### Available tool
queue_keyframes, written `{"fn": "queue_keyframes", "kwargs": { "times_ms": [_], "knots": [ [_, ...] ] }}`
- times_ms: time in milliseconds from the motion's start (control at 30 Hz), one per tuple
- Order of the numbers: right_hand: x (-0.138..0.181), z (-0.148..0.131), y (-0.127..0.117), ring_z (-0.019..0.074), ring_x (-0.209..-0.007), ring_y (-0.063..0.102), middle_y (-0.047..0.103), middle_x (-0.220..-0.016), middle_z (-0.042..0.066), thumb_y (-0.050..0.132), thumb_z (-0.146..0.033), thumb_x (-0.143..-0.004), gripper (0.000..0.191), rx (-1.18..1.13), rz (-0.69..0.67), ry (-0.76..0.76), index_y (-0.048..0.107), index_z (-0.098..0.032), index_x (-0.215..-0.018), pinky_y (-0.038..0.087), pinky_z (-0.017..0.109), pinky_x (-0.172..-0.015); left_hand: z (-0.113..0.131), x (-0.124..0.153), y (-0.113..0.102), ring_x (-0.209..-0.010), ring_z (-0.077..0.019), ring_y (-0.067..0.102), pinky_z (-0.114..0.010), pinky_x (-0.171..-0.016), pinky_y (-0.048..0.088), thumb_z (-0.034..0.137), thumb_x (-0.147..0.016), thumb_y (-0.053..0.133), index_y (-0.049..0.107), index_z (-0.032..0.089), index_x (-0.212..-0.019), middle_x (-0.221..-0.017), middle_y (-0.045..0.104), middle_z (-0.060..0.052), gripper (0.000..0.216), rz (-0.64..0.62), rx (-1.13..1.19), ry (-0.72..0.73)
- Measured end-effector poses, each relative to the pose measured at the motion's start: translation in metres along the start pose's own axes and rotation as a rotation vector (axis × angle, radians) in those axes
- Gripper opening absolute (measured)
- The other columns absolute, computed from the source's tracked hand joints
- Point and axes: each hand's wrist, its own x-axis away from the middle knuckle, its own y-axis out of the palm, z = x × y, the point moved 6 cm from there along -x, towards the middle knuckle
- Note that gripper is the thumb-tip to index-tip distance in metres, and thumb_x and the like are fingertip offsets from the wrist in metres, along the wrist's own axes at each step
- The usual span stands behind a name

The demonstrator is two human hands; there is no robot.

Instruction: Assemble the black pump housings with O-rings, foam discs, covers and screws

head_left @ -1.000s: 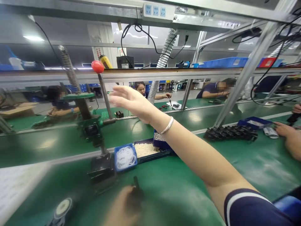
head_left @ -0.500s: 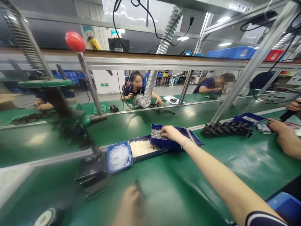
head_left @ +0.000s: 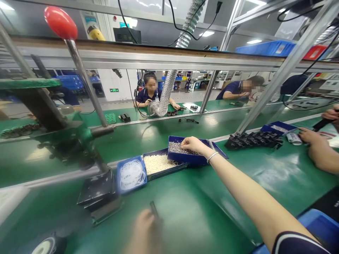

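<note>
My right hand is over a dark blue bin of small metal pieces. Its fingertips are pinched together at the surface of the pieces; whatever lies between them is too small to name. Low in the picture, my blurred left hand is closed around a dark, rod-shaped piece that sticks up from it. Left of the metal pieces stands a bin of small cream-coloured parts, overlapped by the blue bin's corner. Beside that, a blue tray contains clear plastic rings.
A lever press with a red knob rises on the left above a black block. Black parts line the right side, near a co-worker's hand. A round part lies bottom left. Co-workers sit across the green bench.
The whole view has shifted slightly, with the press now farther left in the picture. My right hand stays at the metal pieces, its fingertips a little higher. My left hand still grips the dark piece.
</note>
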Motion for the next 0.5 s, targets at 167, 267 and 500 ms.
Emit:
{"fn": "queue_keyframes", "kwargs": {
  "times_ms": [167, 267, 500],
  "knots": [
    [0.002, 0.004, -0.006, 0.0063, -0.053, 0.053, 0.061, -0.065, -0.002, 0.068, -0.026, -0.087, 0.016, -0.143, 0.048, 0.061, 0.065, -0.010, -0.085, 0.044, 0.019, -0.054, -0.017, 0.009, 0.015, -0.095, -0.0244, 0.069, -0.032, -0.074, 0.060, 0.018, -0.080, 0.060, 0.057, 0.018, -0.116, -0.103, 0.063, -0.014, 0.037, 0.033, 0.051, -0.067],
    [0.001, 0.006, -0.007, 0.0057, -0.048, 0.050, 0.057, -0.058, -0.005, 0.069, -0.026, -0.086, 0.017, -0.259, 0.087, 0.087, 0.063, -0.011, -0.083, 0.040, 0.018, -0.049, -0.018, 0.013, 0.022, -0.102, -0.0262, 0.067, -0.036, -0.081, 0.059, 0.019, -0.081, 0.059, 0.053, 0.017, -0.119, -0.111, 0.060, -0.017, 0.038, -0.003, 0.088, -0.104],
    [0.011, -0.013, -0.007, 0.0039, -0.045, 0.038, 0.047, -0.051, -0.005, 0.084, -0.046, -0.067, 0.045, -0.577, 0.076, 0.060, 0.053, -0.013, -0.070, 0.028, 0.019, -0.043, -0.012, 0.022, 0.017, -0.120, -0.0256, 0.058, -0.042, -0.095, 0.054, 0.008, -0.086, 0.045, 0.030, 0.020, -0.136, -0.132, 0.043, -0.021, 0.054, -0.043, 0.136, -0.088]
  ]
}}
